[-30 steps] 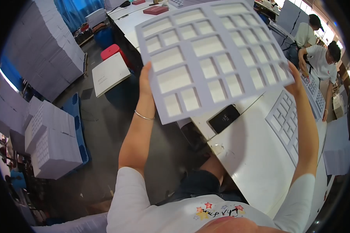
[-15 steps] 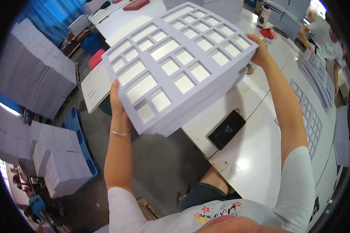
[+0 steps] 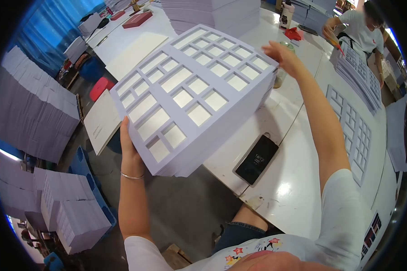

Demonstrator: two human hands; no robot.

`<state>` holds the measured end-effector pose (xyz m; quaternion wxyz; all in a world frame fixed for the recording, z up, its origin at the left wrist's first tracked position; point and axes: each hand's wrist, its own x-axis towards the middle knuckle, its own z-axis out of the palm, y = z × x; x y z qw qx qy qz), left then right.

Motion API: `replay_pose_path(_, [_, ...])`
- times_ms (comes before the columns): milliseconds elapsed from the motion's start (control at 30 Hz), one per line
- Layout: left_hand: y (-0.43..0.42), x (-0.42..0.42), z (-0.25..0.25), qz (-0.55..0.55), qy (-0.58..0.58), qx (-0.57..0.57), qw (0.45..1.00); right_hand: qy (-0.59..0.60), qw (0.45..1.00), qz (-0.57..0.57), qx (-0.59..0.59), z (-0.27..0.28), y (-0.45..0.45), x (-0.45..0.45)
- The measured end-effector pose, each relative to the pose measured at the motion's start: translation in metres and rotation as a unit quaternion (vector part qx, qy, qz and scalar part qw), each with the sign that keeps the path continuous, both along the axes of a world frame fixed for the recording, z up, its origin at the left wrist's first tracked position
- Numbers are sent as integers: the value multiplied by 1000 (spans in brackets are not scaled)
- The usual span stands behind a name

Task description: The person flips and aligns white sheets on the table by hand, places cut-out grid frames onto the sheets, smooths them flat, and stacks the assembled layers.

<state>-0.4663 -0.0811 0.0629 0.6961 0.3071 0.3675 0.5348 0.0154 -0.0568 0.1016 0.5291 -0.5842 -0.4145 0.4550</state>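
Observation:
A thick stack of white foam boards with rectangular cut-outs [image 3: 192, 128] stands in front of me at the table's edge. The cut-outs show pale bottoms. At its left side my left hand [image 3: 130, 151] grips the edge, thumb upward, with the other fingers hidden by the stack. My right hand [image 3: 285, 58] is raised by the far right corner, fingers stretched out and holding nothing. Whether a fingertip still touches that corner I cannot tell.
A black phone [image 3: 257, 159] lies on the white table [image 3: 287, 198]. To the right are a cut-out board [image 3: 349, 128] and a pile of boards [image 3: 359, 77], where another person [image 3: 362, 29] works. Paper stacks [image 3: 43, 108] and a blue pallet [image 3: 92, 180] stand left. A bottle [image 3: 286, 16] is at the back.
My right hand has let go of the stack's right corner and opened. The stack sits lower and further left in view, my left hand still at its edge.

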Motion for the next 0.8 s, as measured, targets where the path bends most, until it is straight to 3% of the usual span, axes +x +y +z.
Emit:
replay_pose_path(67, [-9,7,11,3,24,-32,999,-180,970,-64,149,21,-13,18])
replay_pose_path(133, [-7,4,9,4,34,-46,998,-306,878,-204,308,16,-23,36])
replay_pose_path(167, [-7,3,10,0,43,-53,998,-353,864,-212,289,9,-24,45])
replay_pose_path(233, [-8,2,13,-2,52,-58,997,-342,897,-235,153,-37,-13,66])
replay_pose_path(267, [-9,3,15,-7,55,-65,996,-299,927,-195,112,-59,-10,72])
replay_pose_path(333, [-10,6,18,-10,59,-73,996,-230,948,-127,178,-84,-7,60])
replay_pose_path(367, [-11,7,20,-15,69,-69,995,-201,958,-133,153,-86,-8,52])
replay_pose_path(467, [-14,6,25,-20,99,-81,992,-256,939,-171,153,-114,32,74])
replay_pose_path(500, [-13,6,26,-22,111,-89,990,-257,938,-195,128,-105,36,66])
replay_pose_path(600, [-6,1,21,-13,119,-76,990,-178,940,-134,259,-90,58,51])
replay_pose_path(667, [-5,0,18,-5,114,-82,990,-190,934,-131,273,-94,74,49])
replay_pose_path(733, [-5,1,15,-13,89,-83,992,-182,945,-126,240,-134,97,72])
replay_pose_path(800, [-12,8,12,65,115,-49,990,-104,970,-90,201,-152,105,89])
